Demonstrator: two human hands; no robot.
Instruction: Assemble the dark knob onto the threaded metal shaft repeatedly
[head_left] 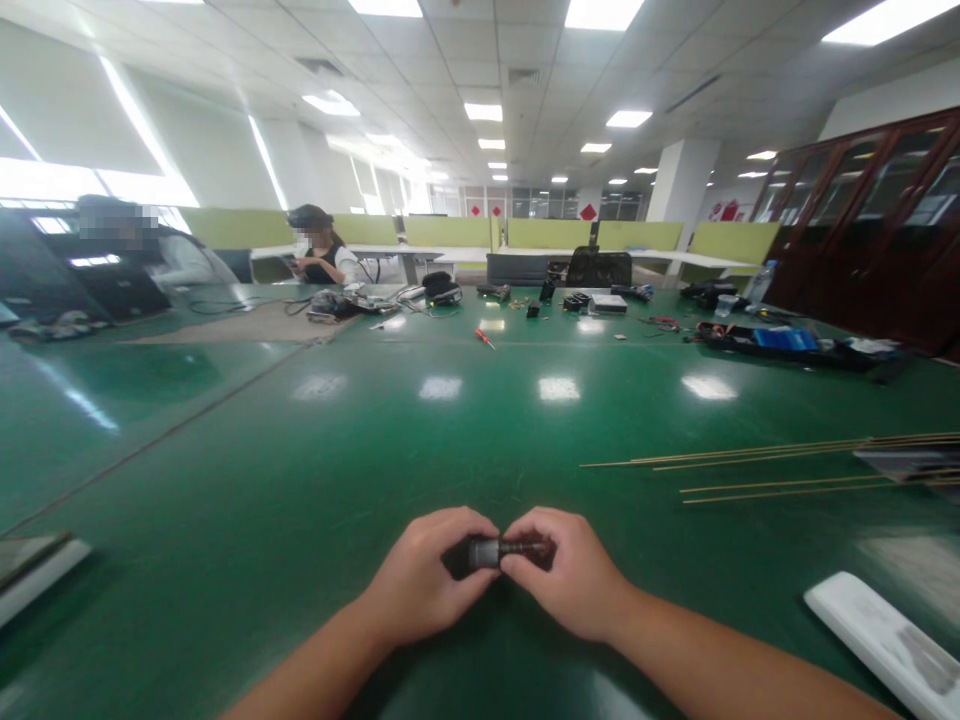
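Note:
Between my hands, just above or on the green tabletop (360, 450), is a small dark cylindrical part (486, 553). It has a grey, wider body on the left and a thinner, ridged shaft on the right; its exact kind cannot be made out. The fingers and thumb of my left hand (427, 570) curl round the wider body. My right hand (574, 575) pinches the ridged end, and its fingers hide part of it. Both hands nearly meet at the middle of the part, which lies roughly level.
Thin brass-coloured rods (765, 455) lie to the right, above a white case (885, 640). Farther back are an orange screwdriver (484, 338), a black tray (720, 345) with a blue item, and assorted electronics. Two people sit across the table at left.

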